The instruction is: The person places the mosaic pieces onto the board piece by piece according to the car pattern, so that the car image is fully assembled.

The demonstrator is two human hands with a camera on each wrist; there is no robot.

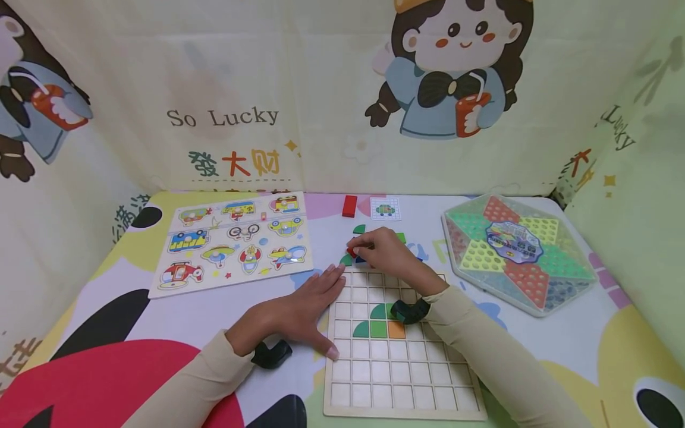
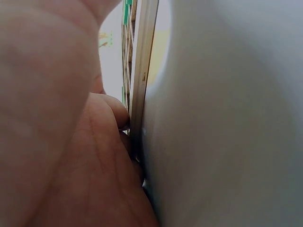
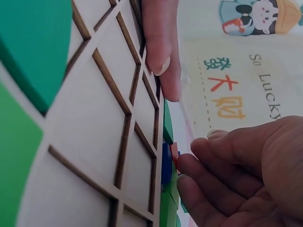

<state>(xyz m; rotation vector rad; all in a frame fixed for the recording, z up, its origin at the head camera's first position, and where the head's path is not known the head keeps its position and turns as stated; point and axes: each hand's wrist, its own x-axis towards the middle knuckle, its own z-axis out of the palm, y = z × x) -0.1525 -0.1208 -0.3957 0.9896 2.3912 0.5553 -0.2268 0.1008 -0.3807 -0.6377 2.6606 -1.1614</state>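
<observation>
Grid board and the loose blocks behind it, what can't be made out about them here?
Head view: the right sleeve and right hand hide part of the grid board and some loose blocks, so neither squares nor blocks can be fully counted.
Left wrist view: the board is nearly edge-on behind the left hand, so its squares can't be read.
Right wrist view: the picture's left edge cuts off the dark green block.

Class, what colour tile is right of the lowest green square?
Orange tile, clearest in the head view.
</observation>
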